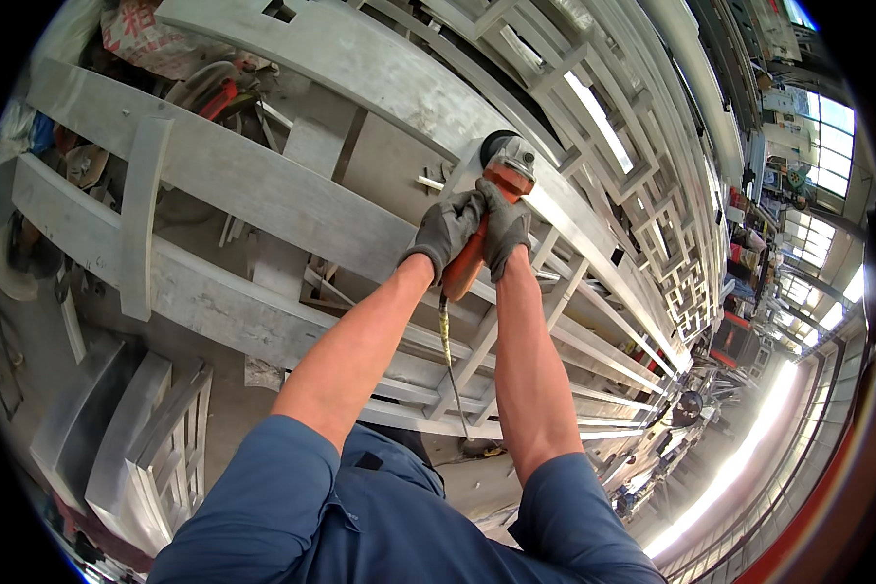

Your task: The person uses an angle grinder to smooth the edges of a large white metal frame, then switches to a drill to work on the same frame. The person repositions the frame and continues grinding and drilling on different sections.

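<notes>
One orange grinder (468, 261) sits clasped by the gloved left hand (448, 231) and right hand (505, 229), both curled firmly round its body. Just beyond the grip, its disc (495, 144) is over a pale metal bar (389, 73); the cord (445, 329) trails below, toward the person.

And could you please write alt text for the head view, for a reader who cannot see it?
A person's grey-gloved left hand and right hand hold an orange angle grinder out over pale metalwork. Long flat bars lie to the left, and latticed metal spreads across the upper right.
</notes>
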A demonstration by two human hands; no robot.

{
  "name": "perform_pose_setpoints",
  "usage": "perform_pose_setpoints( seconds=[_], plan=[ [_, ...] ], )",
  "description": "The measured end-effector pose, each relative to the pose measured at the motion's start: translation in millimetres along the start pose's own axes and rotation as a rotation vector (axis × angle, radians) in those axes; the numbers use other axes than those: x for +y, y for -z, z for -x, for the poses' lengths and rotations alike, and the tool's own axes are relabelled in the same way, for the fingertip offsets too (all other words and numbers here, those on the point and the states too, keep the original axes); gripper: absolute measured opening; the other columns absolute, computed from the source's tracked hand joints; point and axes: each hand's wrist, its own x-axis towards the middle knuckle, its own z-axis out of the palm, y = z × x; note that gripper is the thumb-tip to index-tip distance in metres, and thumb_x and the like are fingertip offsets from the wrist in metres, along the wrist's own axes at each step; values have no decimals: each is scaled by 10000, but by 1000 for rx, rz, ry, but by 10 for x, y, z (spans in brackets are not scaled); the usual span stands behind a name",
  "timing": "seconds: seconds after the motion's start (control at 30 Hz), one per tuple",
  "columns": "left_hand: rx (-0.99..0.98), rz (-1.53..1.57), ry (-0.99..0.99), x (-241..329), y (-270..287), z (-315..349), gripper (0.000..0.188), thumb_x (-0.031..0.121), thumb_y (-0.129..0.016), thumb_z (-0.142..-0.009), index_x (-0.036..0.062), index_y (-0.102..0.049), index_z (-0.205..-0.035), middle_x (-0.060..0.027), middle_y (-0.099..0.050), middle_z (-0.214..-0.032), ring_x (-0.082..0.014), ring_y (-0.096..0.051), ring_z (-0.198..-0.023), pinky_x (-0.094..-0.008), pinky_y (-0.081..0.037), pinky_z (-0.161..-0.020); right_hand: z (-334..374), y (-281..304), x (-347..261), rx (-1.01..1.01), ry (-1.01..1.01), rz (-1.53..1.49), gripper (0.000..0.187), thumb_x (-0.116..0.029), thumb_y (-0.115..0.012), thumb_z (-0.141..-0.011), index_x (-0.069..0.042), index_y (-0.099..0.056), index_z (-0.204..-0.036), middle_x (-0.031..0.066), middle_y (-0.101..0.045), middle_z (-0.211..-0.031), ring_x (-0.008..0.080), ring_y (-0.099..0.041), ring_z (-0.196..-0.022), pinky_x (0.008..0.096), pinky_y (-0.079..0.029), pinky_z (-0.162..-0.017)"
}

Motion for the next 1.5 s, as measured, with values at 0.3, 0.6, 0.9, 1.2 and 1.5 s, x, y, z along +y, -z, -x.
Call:
perform_pose_setpoints(
  seconds=[0.3, 0.6, 0.9, 1.2, 1.5],
  plan=[
    [-26, 36, 15, -28, -5, -19, 465, 485, -583, -1007, 83, -729, -1188, -132, -763, -1013, -244, -703, -898, -380, -544, -821, -54, 58, 81, 2, 8, 32, 352, -231, -813, -874, -45, -700, -1151, 42, -698, -975, 167, -633, -818, 350, -542, -750],
    [-16, 62, -5, -39, -33, 5, 442, 459, -592, -1006, 66, -732, -1152, -142, -758, -986, -241, -705, -869, -379, -543, -787, -91, 84, 144, 44, 45, 55, 384, -229, -828, -860, -20, -698, -1155, 56, -705, -1003, 166, -648, -842, 351, -550, -733],
    [-59, -40, -42, -31, -12, -43, 378, 381, -565, -1031, 85, -719, -1208, -204, -742, -1078, -363, -712, -964, -415, -554, -851, 89, 33, 27, 47, 23, -21, 483, -259, -811, -818, -14, -668, -1209, 68, -694, -1034, 178, -634, -873, 345, -520, -750],
    [-34, -39, -66, -16, -15, 9, 388, 390, -570, -1032, 58, -718, -1169, -206, -739, -1062, -389, -699, -950, -429, -542, -837, 11, 103, 166, 95, 67, 102, 467, -322, -795, -821, -13, -706, -1160, 65, -703, -1021, 166, -634, -871, 357, -518, -753],
    [-97, -260, -248, -102, 12, -20, 397, 421, -560, -1022, 77, -727, -1128, -149, -755, -986, -274, -705, -888, -385, -534, -803, 222, 115, 223, 168, 67, -38, 421, -309, -790, -851, -28, -689, -1148, 46, -676, -962, 144, -607, -812, 334, -501, -684]
  ],
)
